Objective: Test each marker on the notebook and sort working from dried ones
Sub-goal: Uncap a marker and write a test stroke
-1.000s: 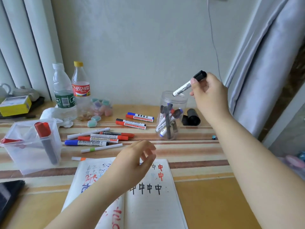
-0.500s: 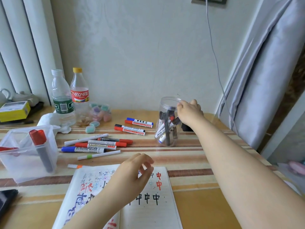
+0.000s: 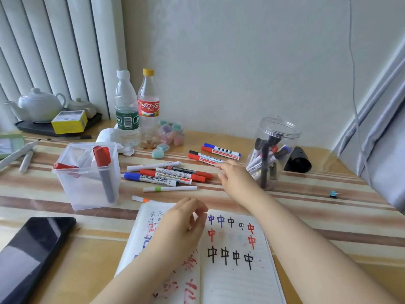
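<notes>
The right hand (image 3: 235,176) reaches forward over the table (image 3: 306,218), fingers loosely extended and holding nothing, fingertips just beside the red marker (image 3: 205,158) lying near the clear jar (image 3: 272,150) of markers; the left hand (image 3: 182,224) rests on the open notebook (image 3: 238,273), fingers loosely curled and empty, thumb near the forefinger. More loose markers (image 3: 166,175) lie between the jar and the plastic bin (image 3: 87,176), which holds a red-capped marker (image 3: 103,165).
</notes>
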`<state>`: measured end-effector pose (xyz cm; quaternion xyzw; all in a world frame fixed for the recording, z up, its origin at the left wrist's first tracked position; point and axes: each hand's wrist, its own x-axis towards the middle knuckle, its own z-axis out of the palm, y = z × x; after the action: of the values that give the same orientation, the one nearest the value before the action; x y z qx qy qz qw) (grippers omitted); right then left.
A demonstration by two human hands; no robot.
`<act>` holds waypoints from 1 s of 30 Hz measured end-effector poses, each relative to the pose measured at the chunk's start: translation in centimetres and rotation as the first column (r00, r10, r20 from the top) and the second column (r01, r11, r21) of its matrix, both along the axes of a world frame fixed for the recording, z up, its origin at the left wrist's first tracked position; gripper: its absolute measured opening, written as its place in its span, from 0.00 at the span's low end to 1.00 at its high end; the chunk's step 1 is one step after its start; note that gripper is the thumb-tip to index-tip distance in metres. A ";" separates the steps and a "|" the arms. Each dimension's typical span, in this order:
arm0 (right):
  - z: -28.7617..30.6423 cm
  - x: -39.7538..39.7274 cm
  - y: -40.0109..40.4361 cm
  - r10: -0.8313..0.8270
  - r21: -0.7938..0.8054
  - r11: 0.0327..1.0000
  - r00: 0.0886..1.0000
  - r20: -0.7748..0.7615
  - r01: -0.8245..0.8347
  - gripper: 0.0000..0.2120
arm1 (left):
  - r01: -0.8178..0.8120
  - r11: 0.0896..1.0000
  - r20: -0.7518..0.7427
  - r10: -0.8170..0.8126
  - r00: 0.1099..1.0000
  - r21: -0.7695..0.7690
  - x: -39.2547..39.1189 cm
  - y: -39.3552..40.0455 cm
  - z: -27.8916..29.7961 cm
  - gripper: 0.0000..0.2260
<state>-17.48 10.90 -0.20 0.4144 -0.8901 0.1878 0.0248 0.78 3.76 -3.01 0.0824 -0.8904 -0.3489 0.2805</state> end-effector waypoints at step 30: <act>2.7 7.8 7.6 0.257 0.194 0.956 0.945 -0.199 -0.219 0.10 | -0.034 0.884 0.010 0.043 0.999 -0.467 0.5 0.0 0.8 0.18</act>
<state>-9.64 18.52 2.48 0.5383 -0.8376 0.0655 0.0661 1.26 3.73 -2.25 0.0337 -0.9491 -0.1182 0.2900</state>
